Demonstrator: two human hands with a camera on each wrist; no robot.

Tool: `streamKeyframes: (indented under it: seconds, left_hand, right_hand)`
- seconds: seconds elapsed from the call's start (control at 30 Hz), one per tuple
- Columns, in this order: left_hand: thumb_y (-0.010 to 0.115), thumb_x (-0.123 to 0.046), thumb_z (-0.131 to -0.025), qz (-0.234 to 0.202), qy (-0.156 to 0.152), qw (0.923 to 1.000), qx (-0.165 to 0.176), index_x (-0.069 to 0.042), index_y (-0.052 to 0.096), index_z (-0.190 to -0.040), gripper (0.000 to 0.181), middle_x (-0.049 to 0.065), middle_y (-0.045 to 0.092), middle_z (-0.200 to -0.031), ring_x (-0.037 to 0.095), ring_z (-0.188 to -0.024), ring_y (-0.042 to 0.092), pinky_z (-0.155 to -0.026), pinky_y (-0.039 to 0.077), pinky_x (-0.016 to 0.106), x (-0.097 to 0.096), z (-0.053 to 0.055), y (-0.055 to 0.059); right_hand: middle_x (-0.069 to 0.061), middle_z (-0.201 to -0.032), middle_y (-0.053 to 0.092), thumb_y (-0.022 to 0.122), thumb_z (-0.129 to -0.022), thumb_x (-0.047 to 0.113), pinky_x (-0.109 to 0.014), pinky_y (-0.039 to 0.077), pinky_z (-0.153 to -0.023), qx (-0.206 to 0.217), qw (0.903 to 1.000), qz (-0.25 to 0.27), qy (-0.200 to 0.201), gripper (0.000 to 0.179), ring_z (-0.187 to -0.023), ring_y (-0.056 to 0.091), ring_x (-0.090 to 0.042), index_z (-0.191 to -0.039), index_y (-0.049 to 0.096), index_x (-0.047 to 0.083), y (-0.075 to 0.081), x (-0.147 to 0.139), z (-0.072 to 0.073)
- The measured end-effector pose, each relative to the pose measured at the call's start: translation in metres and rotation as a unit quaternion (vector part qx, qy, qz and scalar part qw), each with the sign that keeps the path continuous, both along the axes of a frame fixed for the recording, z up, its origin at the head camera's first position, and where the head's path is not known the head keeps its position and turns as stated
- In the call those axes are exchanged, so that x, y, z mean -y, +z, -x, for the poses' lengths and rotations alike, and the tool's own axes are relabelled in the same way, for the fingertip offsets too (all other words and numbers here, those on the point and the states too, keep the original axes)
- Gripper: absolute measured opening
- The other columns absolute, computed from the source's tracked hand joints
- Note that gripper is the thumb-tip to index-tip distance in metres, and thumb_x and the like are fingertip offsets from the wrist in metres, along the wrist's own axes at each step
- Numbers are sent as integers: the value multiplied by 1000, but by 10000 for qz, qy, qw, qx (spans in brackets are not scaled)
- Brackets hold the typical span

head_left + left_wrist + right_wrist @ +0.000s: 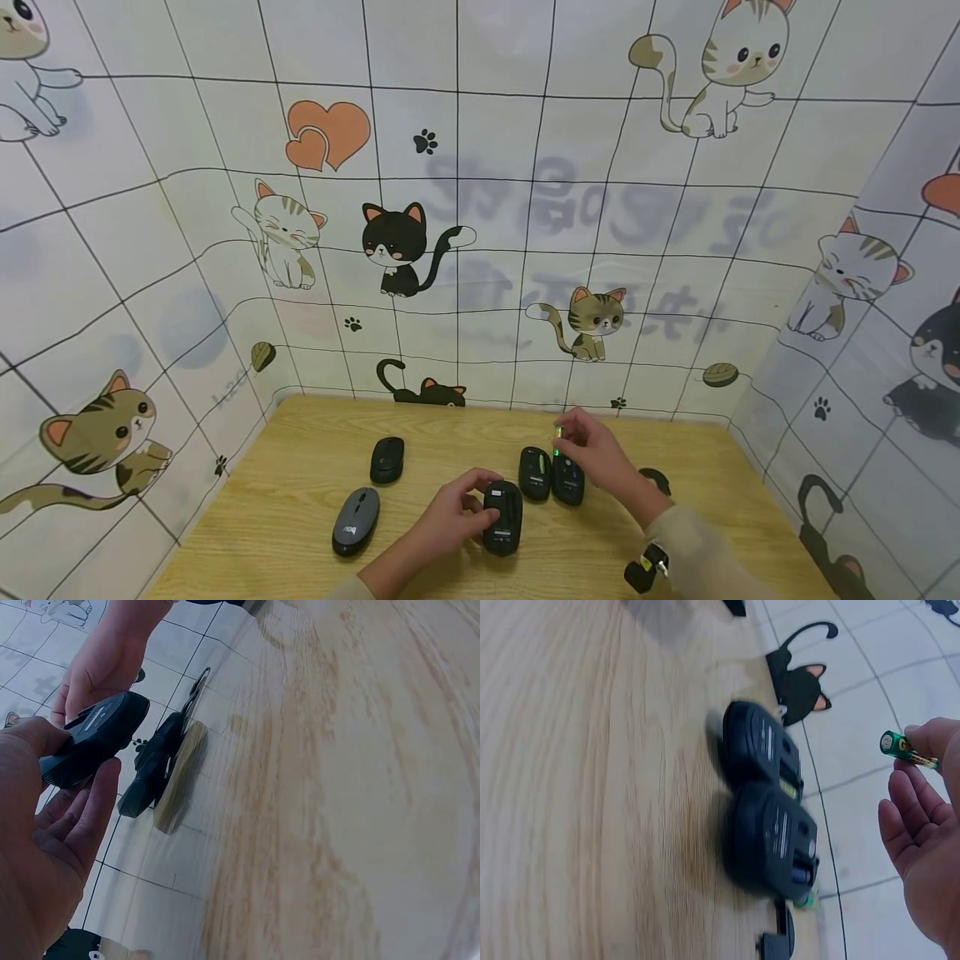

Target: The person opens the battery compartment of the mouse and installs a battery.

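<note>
My left hand (456, 518) grips a black computer mouse (502, 518) by its side, thumb and fingers around it, underside turned up with an open battery slot. Above the table's far part, my right hand (596, 454) pinches a green and gold battery (897, 745) between thumb and fingertips; whether a second battery is there, I cannot tell. Just below that hand lie two upturned black mice side by side, a left mouse (535, 473) and a right mouse (567, 482). A green battery shows in the left one's slot.
On the wooden table (262, 500), a grey mouse (356, 521) and a small black mouse (387, 460) lie upright at left. Near the right forearm lies a curved black piece (657, 479). A cat-patterned sheet (480, 208) encloses the back and sides.
</note>
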State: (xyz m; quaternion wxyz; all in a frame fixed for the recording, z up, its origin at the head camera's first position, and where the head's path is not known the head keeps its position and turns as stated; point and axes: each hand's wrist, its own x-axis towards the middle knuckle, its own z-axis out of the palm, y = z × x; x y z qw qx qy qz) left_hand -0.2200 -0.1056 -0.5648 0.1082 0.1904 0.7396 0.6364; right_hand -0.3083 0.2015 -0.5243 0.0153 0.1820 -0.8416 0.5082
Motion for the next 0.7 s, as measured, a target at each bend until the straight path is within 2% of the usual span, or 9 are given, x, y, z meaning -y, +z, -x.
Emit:
streamKeyframes:
  seconds: [0.13, 0.37, 0.57, 0.7]
  left_hand:
    - [77, -4, -103, -11, -1, 10000, 19, -17, 67, -142, 42, 9, 64, -122, 20, -89, 72, -66, 65, 31, 0, 0, 0]
    - [77, -4, -103, -66, 2, 10000, 59, -16, 67, -142, 43, 8, 65, -121, 21, -88, 72, -64, 65, 31, -1, -1, 0]
    - [77, -4, -103, -57, -7, 10000, -2, -17, 67, -142, 42, 8, 65, -121, 19, -87, 73, -64, 65, 31, -2, -1, -1]
    - [76, -3, -103, -79, -8, 10000, -36, -17, 67, -141, 42, 8, 65, -121, 19, -87, 74, -65, 66, 32, -3, -1, 0]
  right_hand:
    - [-6, -101, 70, 80, -103, 8, -30, 56, -75, -87, 9999, 50, 120, 25, -89, 66, -20, -124, 67, 11, 5, 8, -9]
    - [-3, -98, 68, 80, -103, 12, -29, 56, -76, -47, 9997, 72, 235, 24, -87, 65, -19, -123, 67, 17, 9, 23, -23]
    - [-5, -100, 66, 79, -105, 14, -30, 58, -75, -161, 9973, 81, 705, 25, -87, 66, -19, -126, 67, 10, 11, 32, -37]
    - [-5, -101, 66, 79, -105, 15, -30, 57, -75, -98, 9962, 47, 865, 24, -88, 66, -19, -125, 67, 8, 14, 39, -45]
